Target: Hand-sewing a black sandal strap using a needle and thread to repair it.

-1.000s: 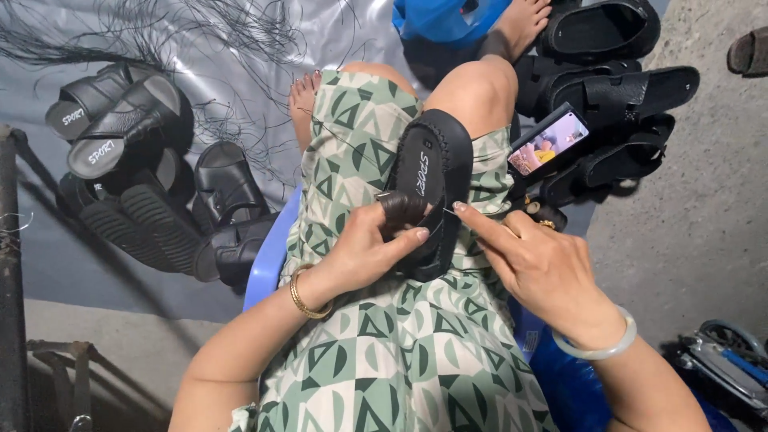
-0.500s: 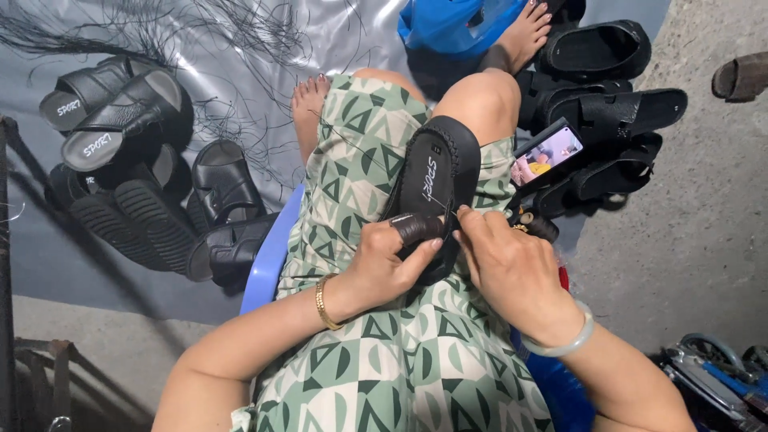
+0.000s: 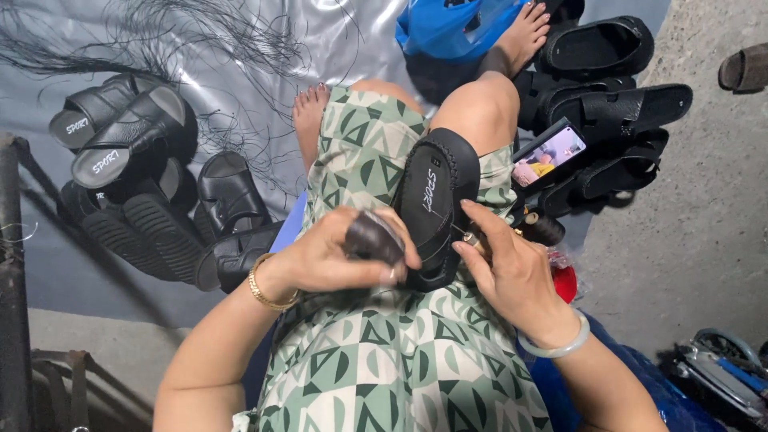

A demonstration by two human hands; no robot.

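One sandal in hand: black sandal, resting on the lap.
Left pile: finished-looking black sandals.
Left hand: closed round the sandal's heel.
Right hand: fingers pinching a small tool at its edge.
Progress: work unfinished, more sandals waiting right.

Single head-worn view, steeply downward, close over the lap and floor.

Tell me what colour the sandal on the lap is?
Black. The sandal shows best in the head view, lying on the green patterned dress.
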